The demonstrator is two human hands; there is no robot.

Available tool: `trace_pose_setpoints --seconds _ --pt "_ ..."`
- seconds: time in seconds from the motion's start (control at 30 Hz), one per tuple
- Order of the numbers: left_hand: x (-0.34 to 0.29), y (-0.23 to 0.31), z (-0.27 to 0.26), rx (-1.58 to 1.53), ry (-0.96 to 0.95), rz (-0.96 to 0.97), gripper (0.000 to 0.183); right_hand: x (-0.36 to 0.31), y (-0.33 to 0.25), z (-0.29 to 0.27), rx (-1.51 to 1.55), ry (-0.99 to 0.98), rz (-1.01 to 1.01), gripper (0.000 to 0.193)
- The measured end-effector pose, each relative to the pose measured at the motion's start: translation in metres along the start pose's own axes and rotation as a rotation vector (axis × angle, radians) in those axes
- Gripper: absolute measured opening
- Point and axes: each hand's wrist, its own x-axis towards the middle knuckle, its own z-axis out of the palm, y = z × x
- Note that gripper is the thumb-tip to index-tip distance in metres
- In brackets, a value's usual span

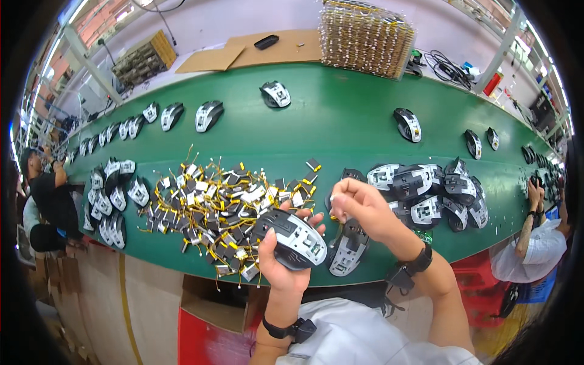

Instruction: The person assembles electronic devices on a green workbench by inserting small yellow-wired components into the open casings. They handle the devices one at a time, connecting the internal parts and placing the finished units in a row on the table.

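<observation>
My left hand (pixel 281 266) holds a black and grey computer mouse body (pixel 295 238), its inner side with cut-outs turned up. Just to the right, my right hand (pixel 364 204) hovers with thumb and fingertips pinched together; whatever is between them is too small to name. Below that hand another open mouse body (pixel 350 250) lies near the table's front edge. Left of the held mouse spreads a large heap of small battery packs (pixel 210 204) with yellow-wrapped ends and thin wires. A pile of mouse bodies (pixel 427 210) lies to the right of my right hand.
More mouse bodies (pixel 139 193) are grouped at the left. Others stand spaced along the green table (pixel 340 125), one mouse (pixel 276 95) near the back. Beyond are cardboard sheets (pixel 267 53) and a tall stack of trays (pixel 367 42). Other people sit at both sides.
</observation>
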Motion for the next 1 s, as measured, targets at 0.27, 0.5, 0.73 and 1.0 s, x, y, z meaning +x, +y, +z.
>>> trace_pose_setpoints --seconds 0.27,0.5,0.73,1.0 --pt "-0.007 0.000 0.002 0.014 -0.075 -0.183 0.066 0.001 -0.014 0.008 0.263 -0.024 -0.004 0.012" --pt "0.002 0.008 -0.001 -0.020 -0.154 -0.117 0.068 -0.044 -0.035 0.051 -1.224 -0.216 -0.677 0.018" --pt "-0.008 0.001 0.003 -0.033 -0.110 -0.163 0.062 -0.047 -0.037 0.049 -1.450 -0.273 -0.692 0.025" --pt "-0.009 -0.001 0.003 -0.026 -0.069 -0.181 0.059 -0.042 -0.044 0.044 -1.492 -0.389 -0.712 0.024"
